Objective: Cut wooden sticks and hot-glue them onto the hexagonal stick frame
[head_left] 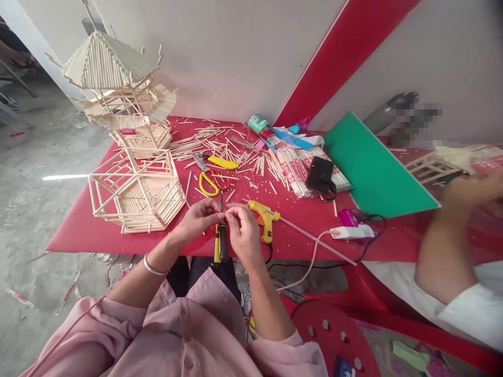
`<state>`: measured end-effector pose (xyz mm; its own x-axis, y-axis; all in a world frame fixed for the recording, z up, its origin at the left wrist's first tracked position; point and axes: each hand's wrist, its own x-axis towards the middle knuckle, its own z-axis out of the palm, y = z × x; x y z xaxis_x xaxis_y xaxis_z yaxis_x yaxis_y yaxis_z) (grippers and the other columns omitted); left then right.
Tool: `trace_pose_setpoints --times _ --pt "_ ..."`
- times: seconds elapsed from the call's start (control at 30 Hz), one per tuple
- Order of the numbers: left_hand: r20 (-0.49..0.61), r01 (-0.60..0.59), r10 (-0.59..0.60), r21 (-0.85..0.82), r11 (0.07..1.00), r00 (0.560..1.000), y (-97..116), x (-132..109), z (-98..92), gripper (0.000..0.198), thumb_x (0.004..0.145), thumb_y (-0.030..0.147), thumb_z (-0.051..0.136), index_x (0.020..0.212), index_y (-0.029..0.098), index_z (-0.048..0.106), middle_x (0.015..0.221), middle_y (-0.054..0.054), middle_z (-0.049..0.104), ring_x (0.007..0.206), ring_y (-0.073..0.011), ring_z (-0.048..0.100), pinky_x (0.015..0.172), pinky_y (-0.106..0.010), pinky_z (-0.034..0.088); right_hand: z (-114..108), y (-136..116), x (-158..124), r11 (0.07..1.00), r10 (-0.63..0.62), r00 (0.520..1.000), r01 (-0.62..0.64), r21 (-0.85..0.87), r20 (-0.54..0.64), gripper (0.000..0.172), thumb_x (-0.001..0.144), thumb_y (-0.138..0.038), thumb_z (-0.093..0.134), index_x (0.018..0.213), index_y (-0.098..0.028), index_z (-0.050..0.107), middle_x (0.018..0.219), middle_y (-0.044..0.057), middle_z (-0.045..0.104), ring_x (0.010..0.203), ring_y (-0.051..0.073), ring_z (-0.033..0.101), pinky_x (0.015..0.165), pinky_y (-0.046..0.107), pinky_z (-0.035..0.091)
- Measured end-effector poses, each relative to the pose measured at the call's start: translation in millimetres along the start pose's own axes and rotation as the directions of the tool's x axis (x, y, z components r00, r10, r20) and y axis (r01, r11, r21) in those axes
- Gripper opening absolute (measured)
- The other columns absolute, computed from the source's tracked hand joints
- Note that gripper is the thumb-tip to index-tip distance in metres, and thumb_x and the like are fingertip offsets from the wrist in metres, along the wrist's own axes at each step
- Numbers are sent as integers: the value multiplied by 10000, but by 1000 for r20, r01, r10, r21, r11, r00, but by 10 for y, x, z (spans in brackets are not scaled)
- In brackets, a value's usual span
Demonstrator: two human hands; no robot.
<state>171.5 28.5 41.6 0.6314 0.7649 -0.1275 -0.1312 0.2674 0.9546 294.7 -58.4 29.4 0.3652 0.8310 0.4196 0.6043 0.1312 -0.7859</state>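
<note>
Close to the table's front edge, my left hand and my right hand meet fingertip to fingertip. The fingers of both are pinched together; whatever lies between them is too small or hidden to make out. Just under them is a tool with a black and a yellow handle, its upper part covered by my fingers. A yellow hot glue gun rests right of my right hand, a long clear glue stick behind it. Beyond my left hand are scissors with red and yellow handles and a yellow utility knife.
A tiered stick pagoda and an open hexagonal stick frame stand on the left. Loose sticks, packed sticks, a black adapter and a green board are behind. At right a co-worker's arm reaches in.
</note>
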Motion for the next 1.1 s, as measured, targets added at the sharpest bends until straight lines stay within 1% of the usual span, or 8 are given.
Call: trace_pose_setpoints --times 0.2,0.4,0.5,0.63,0.9,1.0,1.07,1.1 --pt "-19 95 -95 -1 995 995 -51 4 3 398 604 408 853 724 147 576 606 10 607 486 -66 493 438 -175 346 -36 16 -11 1000 15 1000 -15 8 -4 174 975 -298 456 851 -217 546 964 71 636 944 185 612 840 328 509" --pt "31 31 -33 57 998 999 -31 8 -13 353 617 374 848 702 135 603 628 24 591 509 -55 482 479 -192 371 -91 28 23 1000 -27 997 26 13 70 164 968 -269 476 1021 -229 626 1071 80 666 1006 187 640 897 340 524" --pt "49 14 -17 58 998 999 -31 8 -12 337 620 353 850 707 132 610 632 29 588 517 -51 472 492 -192 371 -126 46 51 997 -71 991 73 -8 117 187 970 -267 468 948 -228 649 1044 74 680 1008 193 644 908 349 519" --pt "73 21 -23 17 1000 997 -35 3 -3 328 629 344 846 703 130 609 626 24 596 531 -54 488 491 -184 363 -142 65 67 996 -71 991 77 -52 111 181 971 -266 460 881 -218 609 1016 79 656 990 192 630 885 349 516" --pt "-29 164 -170 -130 978 985 -98 6 -28 358 532 327 883 650 136 605 548 31 575 416 -41 437 407 -180 318 -103 32 -56 996 -63 995 68 -61 83 173 986 -247 416 899 -231 565 1149 89 586 1132 197 563 971 380 475" --pt "-45 81 -84 -60 995 995 -156 5 -34 313 566 317 854 629 139 605 564 13 598 432 -54 466 416 -188 350 -111 19 -79 996 -74 991 79 -33 115 179 982 -256 431 907 -231 591 1136 86 600 1112 198 580 960 375 487" --pt "-61 -101 108 113 989 992 -186 -1 -35 218 644 269 796 641 146 617 621 -12 644 501 -87 539 472 -211 419 -119 17 -63 998 -64 991 65 -7 117 180 978 -260 440 950 -235 616 1102 81 623 1081 198 599 950 370 498" --pt "-45 -234 251 236 943 967 -196 -5 -38 154 684 228 759 657 152 628 661 -24 670 561 -109 583 524 -231 459 -122 21 -47 999 -54 992 53 4 112 189 977 -258 439 994 -239 626 1094 80 632 1068 198 608 946 369 504"
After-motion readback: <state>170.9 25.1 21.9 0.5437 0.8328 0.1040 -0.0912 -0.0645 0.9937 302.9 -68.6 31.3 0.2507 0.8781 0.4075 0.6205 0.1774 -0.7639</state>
